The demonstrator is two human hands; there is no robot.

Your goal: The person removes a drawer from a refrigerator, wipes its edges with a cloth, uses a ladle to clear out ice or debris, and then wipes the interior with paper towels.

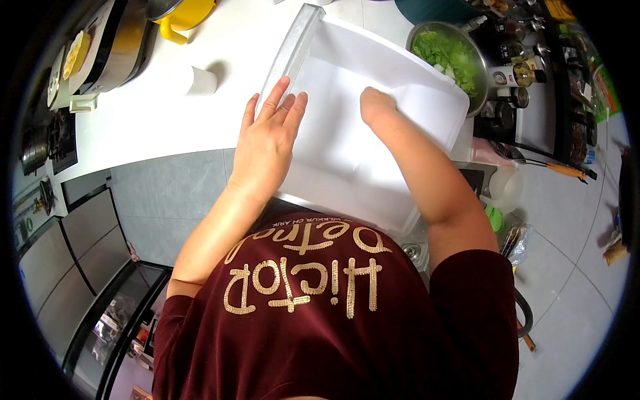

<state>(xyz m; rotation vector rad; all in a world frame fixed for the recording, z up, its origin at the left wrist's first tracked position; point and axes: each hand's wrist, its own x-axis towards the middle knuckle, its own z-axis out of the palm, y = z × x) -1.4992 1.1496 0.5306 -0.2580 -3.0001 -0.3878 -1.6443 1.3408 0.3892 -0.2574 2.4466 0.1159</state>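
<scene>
A large white plastic bin, like a refrigerator drawer (pixel 345 140), lies tilted in front of my body, its inside facing up. Along its left side runs a clear plastic front strip (pixel 295 50). My left hand (pixel 270 130) is at that left side, fingers spread, the fingertips over the clear strip; its palm side is hidden. Inside the bin, my right hand (pixel 378 104) is curled with its knuckles towards the far wall. Its fingertips are out of sight, so I cannot tell whether it holds something.
A metal bowl of chopped green leaves (pixel 445 55) stands beyond the bin's right corner. Seasoning bottles (pixel 515 75) crowd the right. On the white counter (pixel 145 120) are a white cup (pixel 200 81), a yellow pot (pixel 185 17) and a boxy appliance (pixel 112 45). A sink drain (pixel 412 251) shows below.
</scene>
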